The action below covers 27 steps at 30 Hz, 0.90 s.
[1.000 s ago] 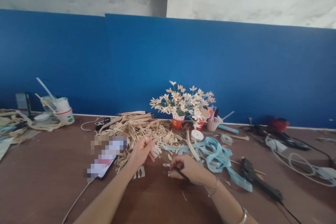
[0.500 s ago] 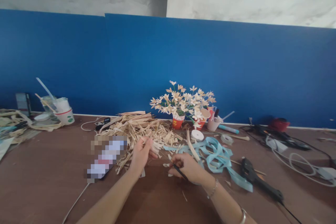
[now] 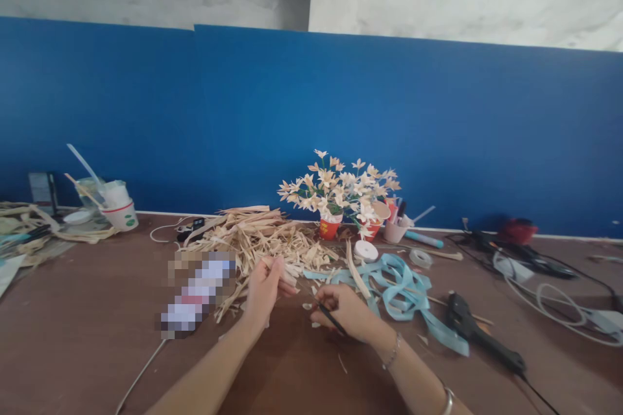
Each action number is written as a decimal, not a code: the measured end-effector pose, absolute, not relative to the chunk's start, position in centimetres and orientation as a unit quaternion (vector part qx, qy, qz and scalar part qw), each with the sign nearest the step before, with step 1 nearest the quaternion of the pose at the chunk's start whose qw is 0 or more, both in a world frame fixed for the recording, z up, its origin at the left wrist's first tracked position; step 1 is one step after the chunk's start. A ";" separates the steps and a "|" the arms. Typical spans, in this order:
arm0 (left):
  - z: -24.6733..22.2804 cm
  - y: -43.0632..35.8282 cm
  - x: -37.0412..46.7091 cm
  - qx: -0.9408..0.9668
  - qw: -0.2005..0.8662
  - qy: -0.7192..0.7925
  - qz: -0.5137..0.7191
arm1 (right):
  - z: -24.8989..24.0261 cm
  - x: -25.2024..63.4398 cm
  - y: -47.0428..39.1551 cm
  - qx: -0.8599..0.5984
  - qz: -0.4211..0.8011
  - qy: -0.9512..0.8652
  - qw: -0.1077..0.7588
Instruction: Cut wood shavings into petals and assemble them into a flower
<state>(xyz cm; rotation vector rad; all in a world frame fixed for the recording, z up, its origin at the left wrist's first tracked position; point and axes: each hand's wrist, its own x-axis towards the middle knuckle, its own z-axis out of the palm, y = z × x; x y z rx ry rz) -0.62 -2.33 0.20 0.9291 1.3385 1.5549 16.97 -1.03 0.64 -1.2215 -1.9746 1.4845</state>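
My left hand (image 3: pixel 265 288) is closed in a pinch at the front edge of a heap of dried corn husk strips (image 3: pixel 253 230). Between its fingers is a pale piece of husk (image 3: pixel 286 272), largely covered by the fingers. To the right, my right hand (image 3: pixel 344 311) is curled round a slim black tool (image 3: pixel 331 319) whose thin end points toward my left hand; its exact kind is hard to make out. Small husk scraps (image 3: pixel 307 306) lie on the brown table between the two hands. Behind them stand pale husk flowers (image 3: pixel 335 185) in a red cup (image 3: pixel 330 227).
A phone with a blurred screen (image 3: pixel 197 298) lies left of my left hand. Light blue ribbon (image 3: pixel 402 292), a white roll (image 3: pixel 365 251) and a black glue gun (image 3: pixel 481 334) lie to the right. White cables (image 3: pixel 545 301) trail at far right. A white cup (image 3: pixel 121 214) stands far left.
My left hand has turned slightly and its fingers have closed further over the husk piece. My right hand has barely moved, still gripping the black tool.
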 end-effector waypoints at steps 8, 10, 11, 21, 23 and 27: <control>0.1 -2.4 -0.5 0.371 0.435 0.533 0.624 | 1.1 16.7 -1.4 -0.446 0.520 -0.702 0.196; 0.1 -2.3 -0.5 0.368 0.436 0.534 0.624 | 0.8 16.7 -1.3 -0.448 0.522 -0.699 0.194; 0.0 -2.2 -0.6 0.367 0.436 0.537 0.622 | 0.7 16.7 -1.3 -0.448 0.526 -0.697 0.191; 0.0 -2.2 -0.5 0.375 0.437 0.545 0.609 | 1.3 16.8 -1.4 -0.446 0.536 -0.695 0.177; 0.0 -2.1 -0.9 0.383 0.431 0.549 0.605 | 1.7 17.3 -1.3 -0.434 0.541 -0.699 0.172; 0.2 -1.6 -2.0 0.420 0.414 0.552 0.589 | 2.1 18.9 -0.8 -0.409 0.582 -0.688 0.142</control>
